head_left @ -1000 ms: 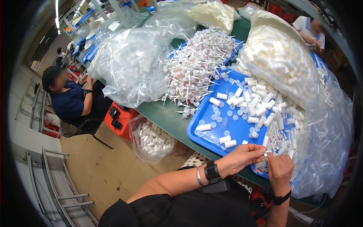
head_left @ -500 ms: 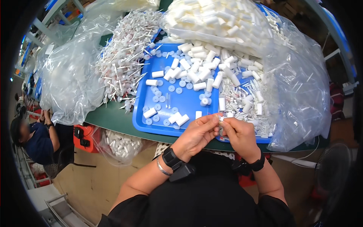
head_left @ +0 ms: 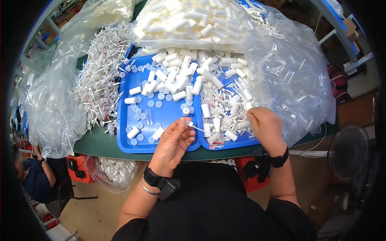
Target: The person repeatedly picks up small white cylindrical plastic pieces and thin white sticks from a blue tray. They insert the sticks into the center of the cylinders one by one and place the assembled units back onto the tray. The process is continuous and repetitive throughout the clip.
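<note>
Between the thumb and fingertips of my left hand (head_left: 173, 141) is a thin white stick with a small white head (head_left: 198, 128), its thin end pointing right over the tray edge. My right hand (head_left: 266, 129) is pinched closed at the right side of the right blue tray (head_left: 241, 143), beside the heap of small thin white sticks (head_left: 227, 105); what its fingertips hold, if anything, is too small to tell. In the left blue tray (head_left: 124, 116) lie white foam-like cylinders (head_left: 161, 75) and small translucent discs (head_left: 151, 103).
Behind the trays rests a large clear bag of white cylinders (head_left: 193, 24). To the left is a heap of sticks with discs (head_left: 98, 80), beside a crumpled plastic bag (head_left: 56, 108). Another clear bag (head_left: 289, 80) borders the right tray. A person (head_left: 38, 176) sits at far left.
My hands have parted from their meeting point: the left went left with the stick, the right moved to the right tray's pile. The whole view has shifted, with the trays now farther left.
</note>
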A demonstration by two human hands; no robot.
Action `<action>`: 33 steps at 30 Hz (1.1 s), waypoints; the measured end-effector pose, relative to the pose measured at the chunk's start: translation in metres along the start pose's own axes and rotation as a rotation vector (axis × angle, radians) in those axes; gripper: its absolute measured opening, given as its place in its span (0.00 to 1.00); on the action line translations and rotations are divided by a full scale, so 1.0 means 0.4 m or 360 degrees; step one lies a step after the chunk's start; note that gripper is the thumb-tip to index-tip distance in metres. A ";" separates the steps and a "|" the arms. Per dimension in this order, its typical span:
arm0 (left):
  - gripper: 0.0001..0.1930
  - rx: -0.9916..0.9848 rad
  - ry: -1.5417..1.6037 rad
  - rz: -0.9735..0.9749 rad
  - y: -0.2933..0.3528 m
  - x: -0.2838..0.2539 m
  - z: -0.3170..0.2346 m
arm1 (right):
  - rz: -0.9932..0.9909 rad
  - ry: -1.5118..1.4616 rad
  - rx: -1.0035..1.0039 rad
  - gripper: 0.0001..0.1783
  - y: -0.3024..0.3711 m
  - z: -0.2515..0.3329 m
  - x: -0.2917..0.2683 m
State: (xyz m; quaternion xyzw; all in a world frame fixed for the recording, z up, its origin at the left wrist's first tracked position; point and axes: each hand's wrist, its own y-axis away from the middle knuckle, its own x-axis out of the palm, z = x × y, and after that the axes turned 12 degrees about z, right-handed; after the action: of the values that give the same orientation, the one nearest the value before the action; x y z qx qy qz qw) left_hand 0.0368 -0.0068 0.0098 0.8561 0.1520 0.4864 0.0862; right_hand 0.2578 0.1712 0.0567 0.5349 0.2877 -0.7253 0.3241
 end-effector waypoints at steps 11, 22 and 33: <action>0.15 -0.0129 0.0035 0.0039 -0.004 0.002 0.014 | 0.0149 0.0223 0.0072 0.05 -0.016 -0.046 0.070; 0.16 -0.0107 0.0043 0.0131 -0.009 0.031 0.008 | 0.0280 -0.0640 -0.0008 0.04 0.008 0.078 -0.029; 0.16 -0.0054 0.0045 0.0125 -0.004 0.039 0.006 | 0.0276 -0.0756 -0.0264 0.04 0.005 0.146 -0.014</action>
State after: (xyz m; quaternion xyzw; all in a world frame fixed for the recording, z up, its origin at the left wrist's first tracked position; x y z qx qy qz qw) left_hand 0.0462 -0.0001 0.0205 0.8528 0.1113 0.5040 0.0794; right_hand 0.2264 0.1262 0.0771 0.3439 0.2153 -0.7740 0.4861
